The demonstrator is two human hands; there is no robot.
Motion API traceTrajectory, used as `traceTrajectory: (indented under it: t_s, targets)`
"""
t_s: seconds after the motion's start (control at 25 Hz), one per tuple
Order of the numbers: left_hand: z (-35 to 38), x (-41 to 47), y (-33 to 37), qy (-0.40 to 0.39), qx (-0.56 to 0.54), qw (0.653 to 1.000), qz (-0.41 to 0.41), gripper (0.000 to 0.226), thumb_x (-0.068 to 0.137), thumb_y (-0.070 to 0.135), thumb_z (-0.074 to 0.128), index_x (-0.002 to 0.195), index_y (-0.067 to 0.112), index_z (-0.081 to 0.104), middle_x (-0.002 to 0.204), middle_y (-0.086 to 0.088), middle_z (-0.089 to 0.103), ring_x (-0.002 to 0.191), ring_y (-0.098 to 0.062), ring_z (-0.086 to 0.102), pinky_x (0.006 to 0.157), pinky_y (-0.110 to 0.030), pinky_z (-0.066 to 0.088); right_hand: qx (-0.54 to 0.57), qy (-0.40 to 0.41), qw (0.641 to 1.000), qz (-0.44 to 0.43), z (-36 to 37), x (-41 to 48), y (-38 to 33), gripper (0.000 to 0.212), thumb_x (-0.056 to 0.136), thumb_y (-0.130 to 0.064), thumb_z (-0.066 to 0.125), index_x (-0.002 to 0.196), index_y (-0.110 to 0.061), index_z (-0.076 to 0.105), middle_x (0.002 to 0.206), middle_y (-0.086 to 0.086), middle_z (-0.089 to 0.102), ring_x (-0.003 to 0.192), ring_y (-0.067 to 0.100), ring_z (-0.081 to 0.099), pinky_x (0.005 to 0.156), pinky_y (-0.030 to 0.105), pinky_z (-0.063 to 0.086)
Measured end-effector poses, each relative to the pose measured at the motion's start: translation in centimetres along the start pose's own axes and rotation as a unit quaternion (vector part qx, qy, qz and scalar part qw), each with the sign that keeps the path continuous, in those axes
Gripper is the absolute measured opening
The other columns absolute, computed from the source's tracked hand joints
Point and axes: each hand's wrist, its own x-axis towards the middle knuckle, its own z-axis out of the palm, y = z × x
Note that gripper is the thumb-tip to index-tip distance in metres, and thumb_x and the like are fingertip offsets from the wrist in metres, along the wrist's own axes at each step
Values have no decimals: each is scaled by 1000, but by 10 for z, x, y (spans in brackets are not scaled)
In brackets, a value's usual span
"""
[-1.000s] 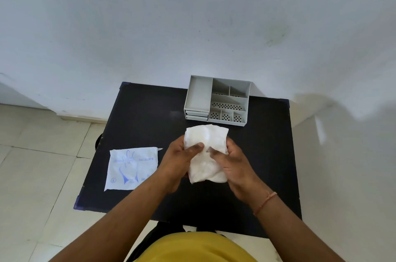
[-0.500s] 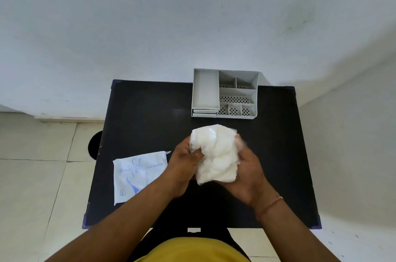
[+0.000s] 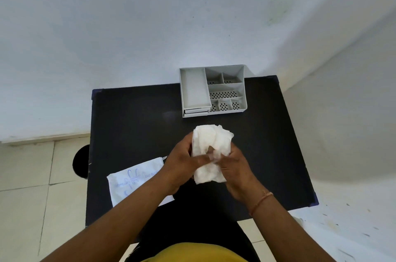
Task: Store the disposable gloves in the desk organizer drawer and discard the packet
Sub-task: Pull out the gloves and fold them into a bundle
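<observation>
A person seated at a black counter (image 3: pixel 132 124) grips a crumpled white bundle of disposable gloves (image 3: pixel 209 152) with both hands, held above the middle of the counter. The left hand (image 3: pixel 184 165) wraps the bundle's left side, its thumb pressed across the front; the right hand (image 3: pixel 233 167) closes on the right and lower part, its fingers tucked into the folds. The hands are together, both clamped on the gloves, with the top of the bundle standing free above them and its lower end showing below the fingers.

The empty-looking packet (image 3: pixel 132 182), white with blue printing, lies flat on the near left part of the counter, partly hidden under the left forearm. Whether anything remains inside it cannot be told.

A grey desk organizer (image 3: pixel 244 90) stands at the far edge of the counter, against the pale wall (image 3: pixel 150 26), well apart from the hands. Its long left tray sits above stacked drawers (image 3: pixel 196 111) whose fronts face the person and appear shut; its right side is split into smaller compartments with perforated floors.

A thin orange band (image 3: pixel 260 202) circles the right wrist. A yellow garment (image 3: pixel 192 254) fills the bottom edge of the view, and a tiled floor (image 3: pixel 32 186) shows left of the counter.
</observation>
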Motion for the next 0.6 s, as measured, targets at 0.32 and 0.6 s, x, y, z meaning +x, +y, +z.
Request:
traceTrajectory:
  t_s: [0.32,0.6]
  targets:
    - [14,16,-8,48,41,998,18,43,82,17,78,115,44,68,118,8,79,114,-17,74,102,-46,60,229,-73,960,142,-26,8,-17,62,101,-65,45,131,-15,69,121,11,80,116,29,75,99,47,59]
    - [17,22,-2,26,-109,994,14,49,91,-12,71,128,19,66,108,-4,80,88,-22,77,55,-29,61,437,-164,861,202,-55,19,-6,98,94,-85,24,142,-12,67,151,27,59,135,53,57,107,73,45]
